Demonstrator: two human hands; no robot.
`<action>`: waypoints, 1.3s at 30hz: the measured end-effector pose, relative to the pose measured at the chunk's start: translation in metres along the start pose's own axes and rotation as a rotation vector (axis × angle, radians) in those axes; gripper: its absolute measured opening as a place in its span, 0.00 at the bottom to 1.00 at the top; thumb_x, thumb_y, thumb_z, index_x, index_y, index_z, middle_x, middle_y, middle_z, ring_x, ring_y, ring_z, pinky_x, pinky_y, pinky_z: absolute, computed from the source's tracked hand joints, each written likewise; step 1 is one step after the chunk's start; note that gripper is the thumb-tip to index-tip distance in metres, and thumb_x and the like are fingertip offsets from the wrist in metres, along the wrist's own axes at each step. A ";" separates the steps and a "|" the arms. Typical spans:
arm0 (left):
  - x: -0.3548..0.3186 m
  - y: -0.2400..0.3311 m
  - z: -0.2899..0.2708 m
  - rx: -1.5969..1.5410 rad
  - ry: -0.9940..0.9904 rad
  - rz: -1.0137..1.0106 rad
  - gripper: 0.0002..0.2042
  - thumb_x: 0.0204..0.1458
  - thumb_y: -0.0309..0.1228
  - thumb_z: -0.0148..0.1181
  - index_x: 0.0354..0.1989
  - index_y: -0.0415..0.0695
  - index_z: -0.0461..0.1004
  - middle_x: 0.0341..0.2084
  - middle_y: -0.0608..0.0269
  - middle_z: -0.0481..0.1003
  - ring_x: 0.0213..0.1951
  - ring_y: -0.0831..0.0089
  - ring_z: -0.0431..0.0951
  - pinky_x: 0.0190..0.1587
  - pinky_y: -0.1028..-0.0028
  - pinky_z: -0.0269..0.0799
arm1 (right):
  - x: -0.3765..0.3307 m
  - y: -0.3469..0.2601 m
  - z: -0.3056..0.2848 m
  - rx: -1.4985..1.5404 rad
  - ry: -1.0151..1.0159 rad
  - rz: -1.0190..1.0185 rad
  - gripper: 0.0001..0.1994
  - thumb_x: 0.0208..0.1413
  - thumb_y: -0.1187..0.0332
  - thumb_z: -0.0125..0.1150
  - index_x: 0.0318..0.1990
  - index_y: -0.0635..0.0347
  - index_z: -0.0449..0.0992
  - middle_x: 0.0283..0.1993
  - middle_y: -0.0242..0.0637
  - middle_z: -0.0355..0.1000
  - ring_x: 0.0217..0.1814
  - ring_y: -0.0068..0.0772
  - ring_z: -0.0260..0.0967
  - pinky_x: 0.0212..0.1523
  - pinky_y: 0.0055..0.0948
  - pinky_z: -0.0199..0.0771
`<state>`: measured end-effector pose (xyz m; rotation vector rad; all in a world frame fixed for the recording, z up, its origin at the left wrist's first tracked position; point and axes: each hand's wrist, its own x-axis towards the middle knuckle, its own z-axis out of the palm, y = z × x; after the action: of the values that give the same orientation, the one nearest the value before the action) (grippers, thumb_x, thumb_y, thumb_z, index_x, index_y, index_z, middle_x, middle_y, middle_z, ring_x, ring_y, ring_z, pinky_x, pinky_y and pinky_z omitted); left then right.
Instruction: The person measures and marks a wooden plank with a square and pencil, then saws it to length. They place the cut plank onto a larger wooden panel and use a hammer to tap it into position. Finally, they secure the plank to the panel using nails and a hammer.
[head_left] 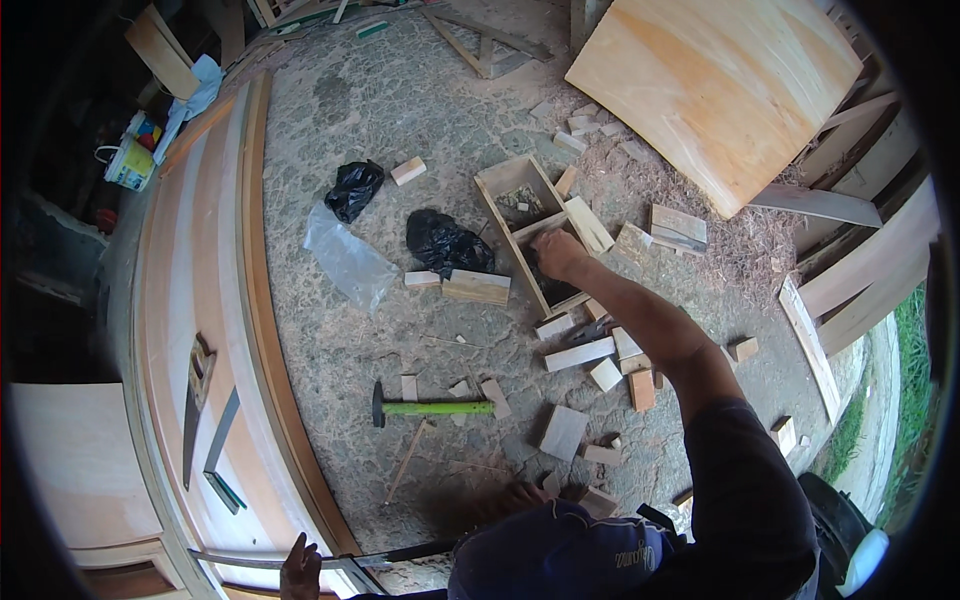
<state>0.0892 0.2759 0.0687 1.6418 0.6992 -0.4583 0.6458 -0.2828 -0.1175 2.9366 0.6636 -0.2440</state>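
Observation:
My right hand (558, 254) reaches down into the near compartment of an open wooden box (527, 232) with a divider. Shadow inside the box hides its fingertips and anything between them. Small bits lie in the box's far compartment. At the lower left, my left hand (300, 572) has its fingers stretched upward across a long dark metal bar (230, 560) at the end of a striped wooden panel (195, 290). Whether it grips the bar does not show. Beside the box lie pincers (590, 330) and several wood offcuts (580, 354).
A green-handled hammer (435, 407) and black plastic bags (445, 242) lie on the rough floor. On the panel rest a handsaw (197, 405) and a try square (222, 455). A plywood sheet (715, 90) leans at upper right above wood shavings. A cap (560, 550) covers the lower middle.

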 end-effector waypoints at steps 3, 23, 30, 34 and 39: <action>0.004 0.008 0.010 0.159 0.054 -0.074 0.38 0.61 0.38 0.65 0.75 0.42 0.51 0.66 0.44 0.63 0.66 0.62 0.64 0.70 0.63 0.60 | 0.002 -0.006 0.005 0.145 0.017 0.090 0.15 0.58 0.66 0.49 0.47 0.63 0.78 0.46 0.50 0.79 0.51 0.51 0.77 0.55 0.44 0.77; 0.011 -0.015 -0.002 0.046 0.043 -0.021 0.41 0.59 0.47 0.64 0.74 0.37 0.52 0.62 0.48 0.68 0.65 0.62 0.66 0.73 0.60 0.54 | -0.020 -0.010 -0.030 0.034 -0.069 0.002 0.20 0.69 0.61 0.40 0.44 0.54 0.83 0.48 0.41 0.81 0.50 0.46 0.80 0.49 0.46 0.80; 0.027 0.066 0.043 0.707 0.134 -0.046 0.28 0.61 0.33 0.58 0.69 0.37 0.62 0.51 0.39 0.78 0.55 0.58 0.79 0.57 0.64 0.74 | -0.014 -0.029 -0.050 0.199 -0.190 0.172 0.17 0.63 0.63 0.48 0.52 0.59 0.79 0.57 0.48 0.76 0.61 0.46 0.74 0.57 0.43 0.77; 0.045 0.107 0.058 0.760 0.124 -0.012 0.30 0.60 0.36 0.60 0.69 0.37 0.62 0.52 0.38 0.77 0.56 0.52 0.79 0.57 0.62 0.75 | -0.011 -0.023 -0.055 0.289 -0.227 0.196 0.20 0.56 0.63 0.56 0.53 0.64 0.78 0.58 0.53 0.75 0.63 0.48 0.73 0.62 0.40 0.75; 0.098 0.165 0.097 0.748 0.011 0.148 0.27 0.63 0.33 0.59 0.70 0.42 0.62 0.55 0.41 0.76 0.59 0.56 0.77 0.61 0.66 0.72 | -0.007 0.023 -0.009 0.245 0.065 0.079 0.16 0.53 0.63 0.60 0.43 0.68 0.81 0.45 0.54 0.80 0.48 0.54 0.79 0.50 0.44 0.79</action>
<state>0.2801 0.1851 0.1084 2.3771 0.4223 -0.6496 0.6509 -0.3045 -0.1053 3.2089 0.5604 -0.2382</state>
